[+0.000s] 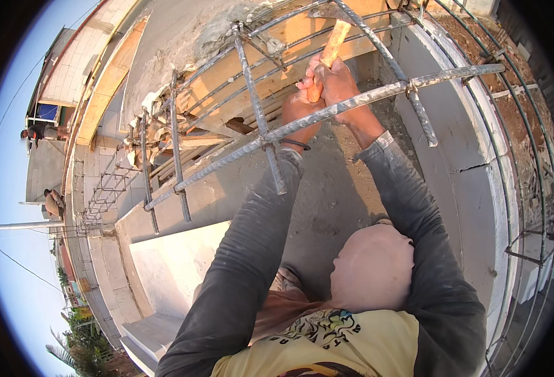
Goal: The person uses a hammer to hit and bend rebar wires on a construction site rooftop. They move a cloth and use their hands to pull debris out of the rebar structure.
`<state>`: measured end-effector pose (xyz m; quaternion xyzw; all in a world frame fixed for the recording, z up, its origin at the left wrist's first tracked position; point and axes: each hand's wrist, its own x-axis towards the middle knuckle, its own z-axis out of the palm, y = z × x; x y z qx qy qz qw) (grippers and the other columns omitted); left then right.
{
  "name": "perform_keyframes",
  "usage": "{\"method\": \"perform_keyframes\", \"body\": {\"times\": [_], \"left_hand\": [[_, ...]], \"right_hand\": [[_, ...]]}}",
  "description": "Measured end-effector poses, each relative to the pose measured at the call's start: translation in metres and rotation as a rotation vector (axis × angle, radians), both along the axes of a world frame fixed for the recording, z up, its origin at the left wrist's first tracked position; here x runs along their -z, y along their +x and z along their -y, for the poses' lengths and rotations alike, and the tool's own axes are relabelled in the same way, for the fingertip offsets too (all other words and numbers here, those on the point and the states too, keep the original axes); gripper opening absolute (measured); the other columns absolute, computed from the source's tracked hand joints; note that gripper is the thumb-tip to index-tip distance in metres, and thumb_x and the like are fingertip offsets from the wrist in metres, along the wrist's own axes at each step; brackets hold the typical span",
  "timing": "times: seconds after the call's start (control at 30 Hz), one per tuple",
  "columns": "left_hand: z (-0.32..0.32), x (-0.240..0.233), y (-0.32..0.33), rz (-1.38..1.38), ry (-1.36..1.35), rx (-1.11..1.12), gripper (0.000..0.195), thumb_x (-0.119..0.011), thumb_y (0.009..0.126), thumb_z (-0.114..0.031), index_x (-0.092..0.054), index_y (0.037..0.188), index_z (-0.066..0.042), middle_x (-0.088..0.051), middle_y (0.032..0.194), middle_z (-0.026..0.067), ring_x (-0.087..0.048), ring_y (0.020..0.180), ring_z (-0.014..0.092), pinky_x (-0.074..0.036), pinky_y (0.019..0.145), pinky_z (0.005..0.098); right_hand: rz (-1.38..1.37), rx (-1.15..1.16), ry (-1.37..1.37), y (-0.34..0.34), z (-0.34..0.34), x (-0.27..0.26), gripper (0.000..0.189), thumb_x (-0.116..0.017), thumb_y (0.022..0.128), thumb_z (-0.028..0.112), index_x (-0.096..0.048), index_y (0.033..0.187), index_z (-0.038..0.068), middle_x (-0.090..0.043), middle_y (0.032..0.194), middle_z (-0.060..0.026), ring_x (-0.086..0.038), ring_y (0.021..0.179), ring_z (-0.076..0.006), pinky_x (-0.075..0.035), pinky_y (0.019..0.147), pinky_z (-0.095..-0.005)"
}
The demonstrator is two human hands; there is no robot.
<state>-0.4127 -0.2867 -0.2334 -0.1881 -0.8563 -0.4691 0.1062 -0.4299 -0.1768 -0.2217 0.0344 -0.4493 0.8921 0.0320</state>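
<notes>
Near the top centre, both my hands grip a wooden tool handle (pixel 335 42). My left hand (pixel 301 113) is closed round its lower end, with a dark band on the wrist. My right hand (pixel 335 82) wraps the handle just above and to the right. The dark metal head (pixel 328 13) sits at the handle's upper end, partly behind a rebar; its exact kind I cannot tell. A long ribbed steel rebar (pixel 338 107) crosses over my forearms, tied to shorter crossing bars (pixel 256 94). Beyond the hands lie wooden formwork boards (pixel 305 33) and rough concrete (pixel 182 37).
A grey block wall (pixel 446 108) runs along the right, with curved rebar (pixel 498 155) beside it. Rebar ends jut over the floor. Pale blocks (pixel 178 268) stand lower left. Two people (pixel 46 132) (pixel 54 203) are far off at the left.
</notes>
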Motion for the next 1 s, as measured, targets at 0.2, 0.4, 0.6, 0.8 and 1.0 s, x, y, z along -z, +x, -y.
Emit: {"method": "perform_keyframes", "body": {"times": [0.2, 0.4, 0.6, 0.8, 1.0], "left_hand": [[0.007, -0.015, 0.001, -0.004, -0.222, -0.031, 0.027, -0.067, 0.079, -0.026, -0.064, 0.093, -0.003, -0.064, 0.080, 0.0206, -0.064, 0.078, 0.036, -0.050, 0.066, 0.0442], [0.028, -0.045, 0.038, -0.006, -0.076, -0.021, 0.032, -0.065, 0.081, -0.023, -0.060, 0.102, 0.001, -0.065, 0.089, 0.0201, -0.064, 0.082, 0.038, -0.051, 0.069, 0.0462], [0.046, -0.087, 0.053, -0.063, 0.087, -0.039, 0.038, -0.068, 0.079, -0.025, -0.063, 0.111, -0.005, -0.066, 0.090, 0.0191, -0.064, 0.083, 0.038, -0.050, 0.072, 0.0448], [0.050, -0.093, 0.055, -0.007, 0.308, -0.170, 0.025, -0.068, 0.071, -0.022, -0.064, 0.076, 0.002, -0.065, 0.076, 0.0214, -0.065, 0.075, 0.038, -0.051, 0.068, 0.0438], [0.053, -0.093, 0.062, -0.262, 0.453, -0.246, 0.031, -0.068, 0.080, -0.026, -0.061, 0.082, 0.004, -0.062, 0.083, 0.0201, -0.062, 0.076, 0.038, -0.050, 0.067, 0.0445]], "right_hand": [[-0.078, -0.105, -0.242, 0.006, 0.000, -0.016, 0.017, -0.051, 0.094, 0.009, -0.044, 0.108, 0.002, -0.050, 0.081, -0.0053, -0.055, 0.072, -0.0169, -0.055, 0.078, -0.0402], [-0.026, -0.090, -0.159, 0.025, 0.008, -0.034, 0.036, -0.055, 0.095, 0.017, -0.043, 0.123, -0.001, -0.059, 0.089, -0.0101, -0.060, 0.082, -0.0219, -0.054, 0.073, -0.0403], [0.033, -0.047, 0.068, 0.021, 0.008, -0.055, 0.040, -0.046, 0.100, 0.027, -0.046, 0.129, -0.001, -0.061, 0.095, -0.0096, -0.062, 0.084, -0.0200, -0.054, 0.077, -0.0343], [0.030, -0.138, 0.064, 0.022, 0.017, -0.064, 0.040, -0.039, 0.101, 0.028, -0.048, 0.126, -0.002, -0.063, 0.100, -0.0132, -0.063, 0.087, -0.0232, -0.054, 0.076, -0.0347], [-0.048, -0.122, -0.132, 0.004, 0.013, -0.056, 0.041, -0.049, 0.099, 0.024, -0.040, 0.128, -0.004, -0.057, 0.090, -0.0078, -0.058, 0.088, -0.0195, -0.051, 0.081, -0.0340]]}}
